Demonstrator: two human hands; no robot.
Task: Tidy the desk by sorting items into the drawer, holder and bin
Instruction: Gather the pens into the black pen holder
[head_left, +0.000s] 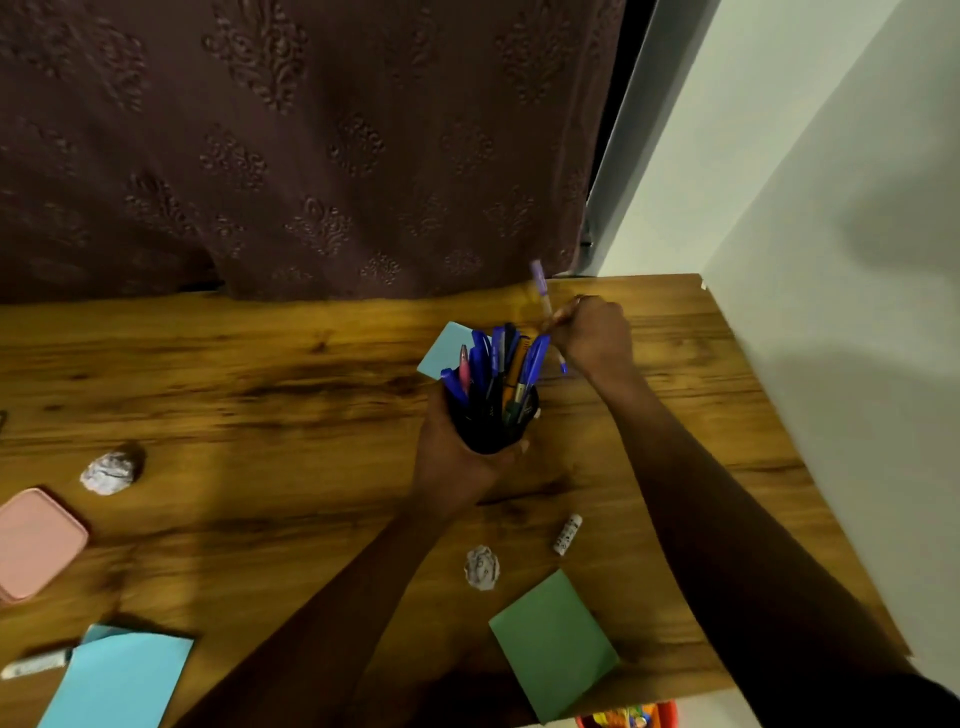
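Note:
My left hand (457, 457) grips a black pen holder (493, 428) packed with several blue, pink and orange pens, held just above the wooden desk (260, 384). To the right of the holder, my right hand (592, 332) is closed on a purple pen (543, 291), which is tilted with its lower tip beside the holder's pens. A small blue note pad (444, 348) lies behind the holder.
Two crumpled paper balls (110, 470) (482, 567), a small white tube (566, 534), a green pad (553, 642), blue paper (124, 680), a white marker (34, 665) and a pink box (34, 543) lie on the desk. A wall borders the right; a brown curtain hangs behind.

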